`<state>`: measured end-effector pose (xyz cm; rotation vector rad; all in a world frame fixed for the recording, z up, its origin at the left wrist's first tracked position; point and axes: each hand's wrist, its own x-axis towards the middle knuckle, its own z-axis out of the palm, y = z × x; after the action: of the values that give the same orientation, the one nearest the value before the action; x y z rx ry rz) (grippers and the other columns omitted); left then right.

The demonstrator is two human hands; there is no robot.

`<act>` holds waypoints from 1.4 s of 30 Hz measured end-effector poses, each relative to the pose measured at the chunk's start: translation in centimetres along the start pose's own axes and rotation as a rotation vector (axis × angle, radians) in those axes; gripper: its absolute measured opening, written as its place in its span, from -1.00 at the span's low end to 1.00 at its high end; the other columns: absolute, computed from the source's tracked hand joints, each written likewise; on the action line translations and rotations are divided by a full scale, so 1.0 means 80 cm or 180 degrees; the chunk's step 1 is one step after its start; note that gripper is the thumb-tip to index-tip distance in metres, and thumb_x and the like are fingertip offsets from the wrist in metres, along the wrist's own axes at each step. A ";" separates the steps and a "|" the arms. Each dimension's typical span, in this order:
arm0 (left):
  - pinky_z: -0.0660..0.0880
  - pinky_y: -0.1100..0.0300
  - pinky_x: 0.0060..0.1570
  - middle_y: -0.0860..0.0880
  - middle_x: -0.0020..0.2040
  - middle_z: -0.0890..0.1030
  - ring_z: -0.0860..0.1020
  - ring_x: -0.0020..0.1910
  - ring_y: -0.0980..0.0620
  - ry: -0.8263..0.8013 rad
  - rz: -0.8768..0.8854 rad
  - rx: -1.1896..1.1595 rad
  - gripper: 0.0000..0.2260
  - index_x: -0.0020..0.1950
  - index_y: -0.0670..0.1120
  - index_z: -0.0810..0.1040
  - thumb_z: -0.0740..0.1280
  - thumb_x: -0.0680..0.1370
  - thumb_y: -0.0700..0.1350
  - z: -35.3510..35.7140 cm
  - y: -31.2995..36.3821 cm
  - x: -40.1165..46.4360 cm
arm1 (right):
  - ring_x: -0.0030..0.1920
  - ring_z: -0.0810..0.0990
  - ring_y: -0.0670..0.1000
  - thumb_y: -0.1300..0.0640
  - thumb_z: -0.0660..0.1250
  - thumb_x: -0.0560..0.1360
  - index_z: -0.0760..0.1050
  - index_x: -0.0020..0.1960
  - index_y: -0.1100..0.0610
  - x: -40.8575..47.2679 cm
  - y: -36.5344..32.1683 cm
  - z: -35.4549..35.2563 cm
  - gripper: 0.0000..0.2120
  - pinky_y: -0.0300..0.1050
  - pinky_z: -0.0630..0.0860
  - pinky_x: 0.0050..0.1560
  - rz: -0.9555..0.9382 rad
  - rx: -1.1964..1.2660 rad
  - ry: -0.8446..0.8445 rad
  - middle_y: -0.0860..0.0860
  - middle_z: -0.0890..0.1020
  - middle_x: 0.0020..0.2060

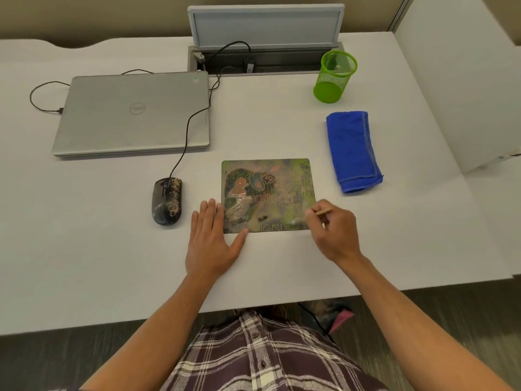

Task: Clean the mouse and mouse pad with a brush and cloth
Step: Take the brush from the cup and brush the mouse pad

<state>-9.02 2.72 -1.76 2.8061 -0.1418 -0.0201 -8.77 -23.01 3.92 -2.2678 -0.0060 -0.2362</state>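
On tabletop point(112, 249), mouse pad point(267, 193) pinned by flat left hand point(212, 244), fingers spread; brush point(324, 212) pinched in right hand point(332, 230). Short outward strokes advised.

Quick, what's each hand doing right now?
Left hand: open, flat on the desk, thumb on the mouse pad corner.
Right hand: closed around a thin brush handle over the pad's near right corner.

Pale grey desk point(84, 249) w/ a curvy cutout at the back left edge. Cable tray point(262, 62) sunk into the middle, its flip lid point(265, 25) standing open. Beige wall point(98, 15) behind, white partition point(465, 94) on the right. Floor point(56, 359) looks like dark carpet, tbh too blurry to tell.
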 end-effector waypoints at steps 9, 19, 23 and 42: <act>-0.13 0.01 0.53 -0.15 0.58 0.10 -0.05 0.57 -0.05 -0.0054 -0.0014 0.0046 -0.20 0.56 -0.19 0.12 0.01 0.53 0.36 -0.002 0.002 0.000 | -0.30 0.58 -0.19 0.02 0.27 0.58 0.64 -0.01 0.07 0.097 0.017 0.015 -0.80 -0.26 0.46 -0.33 0.0306 -0.0137 0.0482 -0.05 0.70 -0.20; -0.15 0.03 0.53 -0.13 0.58 0.08 -0.09 0.57 -0.03 -0.0068 -0.0044 0.0028 -0.21 0.57 -0.17 0.10 0.04 0.53 0.36 -0.002 0.003 0.000 | -0.37 0.54 -0.22 0.11 0.31 0.56 0.65 -0.04 0.06 0.024 0.030 -0.010 -0.86 -0.47 0.30 -0.45 0.0169 -0.0040 0.0214 -0.11 0.66 -0.27; -0.15 0.02 0.53 -0.13 0.58 0.09 -0.08 0.57 -0.03 -0.0071 -0.0049 0.0038 -0.21 0.57 -0.17 0.10 0.05 0.53 0.36 -0.001 0.002 0.000 | -0.33 0.58 -0.17 0.17 0.33 0.53 0.65 -0.13 0.07 -0.007 0.028 -0.023 -0.86 -0.42 0.37 -0.43 0.0153 -0.0036 0.0076 -0.10 0.67 -0.28; -0.12 0.01 0.53 -0.14 0.57 0.13 -0.04 0.57 -0.04 -0.0016 -0.0036 0.0069 -0.22 0.56 -0.17 0.14 0.07 0.53 0.35 0.002 0.000 0.000 | -0.33 0.52 -0.21 0.05 0.25 0.60 0.61 0.01 0.07 -0.001 0.037 -0.018 -0.82 -0.47 0.32 -0.39 0.0034 -0.0145 0.0115 -0.10 0.63 -0.24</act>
<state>-9.03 2.65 -1.91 2.8288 -0.1281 -0.0285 -8.86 -26.02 2.56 -2.3079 0.0308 -0.2741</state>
